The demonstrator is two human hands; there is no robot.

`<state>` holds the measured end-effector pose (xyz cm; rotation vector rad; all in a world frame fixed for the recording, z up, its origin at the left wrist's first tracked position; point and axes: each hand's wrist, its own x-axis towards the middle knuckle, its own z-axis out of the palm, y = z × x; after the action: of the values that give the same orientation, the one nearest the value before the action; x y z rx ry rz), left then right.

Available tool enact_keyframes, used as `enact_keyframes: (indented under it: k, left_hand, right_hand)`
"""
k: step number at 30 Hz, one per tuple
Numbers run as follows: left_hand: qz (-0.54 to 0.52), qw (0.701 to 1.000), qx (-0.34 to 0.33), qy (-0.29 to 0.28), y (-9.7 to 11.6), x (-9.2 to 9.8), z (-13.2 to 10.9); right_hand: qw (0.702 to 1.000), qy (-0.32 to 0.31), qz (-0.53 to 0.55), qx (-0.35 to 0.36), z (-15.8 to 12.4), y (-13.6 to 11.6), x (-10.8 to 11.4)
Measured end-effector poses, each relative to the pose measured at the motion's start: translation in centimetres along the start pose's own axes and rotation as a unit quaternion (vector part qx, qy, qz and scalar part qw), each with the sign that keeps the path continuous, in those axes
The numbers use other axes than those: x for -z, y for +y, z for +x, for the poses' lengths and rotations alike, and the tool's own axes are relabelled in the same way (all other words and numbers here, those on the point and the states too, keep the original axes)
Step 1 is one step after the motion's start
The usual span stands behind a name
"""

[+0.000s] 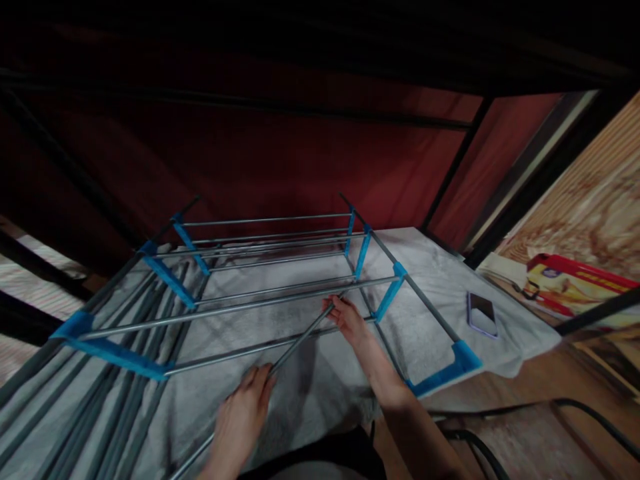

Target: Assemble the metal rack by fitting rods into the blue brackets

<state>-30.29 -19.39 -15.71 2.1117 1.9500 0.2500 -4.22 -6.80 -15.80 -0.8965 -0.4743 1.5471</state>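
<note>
Both my hands hold one thin grey metal rod (pixel 303 338), slanting from the lower left up to the middle. My left hand (pixel 245 412) is closed round its lower part. At the upper end, the fingers of my right hand (pixel 347 319) pinch it. Behind the rod lies a rack frame of grey tubes (pixel 240 310) joined by blue plastic connectors (pixel 120 357). The right hand is close to one of its crossbars. At the frame's front right, one blue corner connector (pixel 445 373) has no crossbar showing in it.
Several loose grey tubes (pixel 107 380) lie at the left on the pale cloth (pixel 330 373). A phone (pixel 483 314) rests on the cloth at the right. Beyond it are a red and yellow box (pixel 575 283) and a dark metal post (pixel 530 180). Dark cables (pixel 470 437) lie lower right.
</note>
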Motion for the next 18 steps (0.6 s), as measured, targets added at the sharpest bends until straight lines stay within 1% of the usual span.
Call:
enact_keyframes:
  k: [3,5,7,9,11,13,16,18]
  left_hand:
    - [0.026,0.998,-0.052,-0.013,4.1,1.2,5.2]
    - [0.029,0.996,-0.084,-0.013,6.4,1.8,8.2]
    - [0.032,0.995,-0.096,-0.009,8.2,2.3,10.8]
    - [0.030,0.994,-0.109,0.009,9.6,2.5,13.0]
    - [0.018,0.989,-0.142,0.034,10.5,2.6,14.8]
    - [0.009,0.985,-0.167,0.048,10.9,2.7,16.2]
    - [0.031,0.984,-0.165,0.061,10.8,3.1,17.7]
    - [0.053,0.982,-0.164,0.082,10.4,3.4,18.6]
  right_hand:
    - [1.000,0.017,-0.007,0.018,2.0,-1.0,0.0]
    - [0.999,0.023,-0.003,0.029,3.1,-1.8,-0.2]
    - [0.999,0.025,0.008,0.043,4.1,-2.7,-0.4]
    - [0.998,0.024,0.018,0.056,5.0,-3.6,-0.6]
    - [0.998,0.017,0.019,0.061,5.9,-4.5,-0.8]
    - [0.998,0.019,0.009,0.052,6.8,-5.3,-0.9]
    - [0.999,0.038,-0.013,0.026,7.7,-6.3,-1.1]
    - [0.998,0.053,-0.021,0.025,8.0,-6.6,-0.8]
